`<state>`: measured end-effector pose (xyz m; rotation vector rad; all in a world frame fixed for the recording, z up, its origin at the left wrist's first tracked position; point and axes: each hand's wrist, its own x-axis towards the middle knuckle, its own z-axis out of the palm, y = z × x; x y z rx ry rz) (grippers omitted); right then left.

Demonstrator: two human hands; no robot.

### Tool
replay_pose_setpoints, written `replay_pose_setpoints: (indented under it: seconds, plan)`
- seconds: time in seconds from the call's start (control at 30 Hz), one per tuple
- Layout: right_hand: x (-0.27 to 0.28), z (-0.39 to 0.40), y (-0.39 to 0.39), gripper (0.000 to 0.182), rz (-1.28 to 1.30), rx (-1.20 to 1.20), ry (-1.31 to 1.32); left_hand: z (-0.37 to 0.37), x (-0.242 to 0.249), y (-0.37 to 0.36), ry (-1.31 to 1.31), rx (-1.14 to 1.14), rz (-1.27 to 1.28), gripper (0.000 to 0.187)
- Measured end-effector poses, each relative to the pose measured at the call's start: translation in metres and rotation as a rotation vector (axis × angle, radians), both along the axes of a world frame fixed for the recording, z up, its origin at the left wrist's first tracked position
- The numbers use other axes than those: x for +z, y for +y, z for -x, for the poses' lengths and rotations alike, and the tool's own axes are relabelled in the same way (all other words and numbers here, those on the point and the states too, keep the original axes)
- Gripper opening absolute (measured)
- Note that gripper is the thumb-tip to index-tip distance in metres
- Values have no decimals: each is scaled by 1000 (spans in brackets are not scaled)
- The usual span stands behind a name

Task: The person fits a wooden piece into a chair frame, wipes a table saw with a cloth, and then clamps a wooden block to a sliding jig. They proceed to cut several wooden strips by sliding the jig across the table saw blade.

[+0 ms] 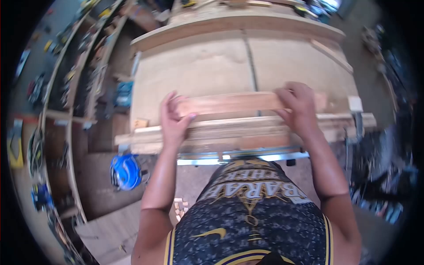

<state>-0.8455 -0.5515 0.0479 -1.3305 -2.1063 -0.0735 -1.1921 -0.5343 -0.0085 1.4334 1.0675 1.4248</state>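
A short, flat wooden board (234, 103) lies crosswise between my hands, over the near part of the workbench (190, 66). My left hand (173, 118) is closed around its left end, with the thumb at the near edge and the fingers at the far side. Toward the right end, my right hand (297, 105) grips the same board from above, fingers bent over it. Some of the board beyond my right hand is blurred. Just below it, several long wooden strips (212, 131) run along the bench's near edge.
A long wooden rail (238, 22) crosses the far side of the bench. One loose strip (332, 55) rests at the right. A clamp (358, 123) stands at the near right corner. On the floor at the left is a blue round machine (127, 172), beside tool shelves (70, 88).
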Motion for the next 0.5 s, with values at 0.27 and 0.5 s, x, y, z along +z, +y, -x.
replay_pose_setpoints:
  seconds: [0.27, 0.5]
  plan:
    - [-6, -8, 6, 50, -3, -18, -5, -16, 7, -6, -139, -30, 31, 74]
    - [-42, -64, 31, 43, 395, -33, -54, -52, -11, 30, 471, -139, 412, 40]
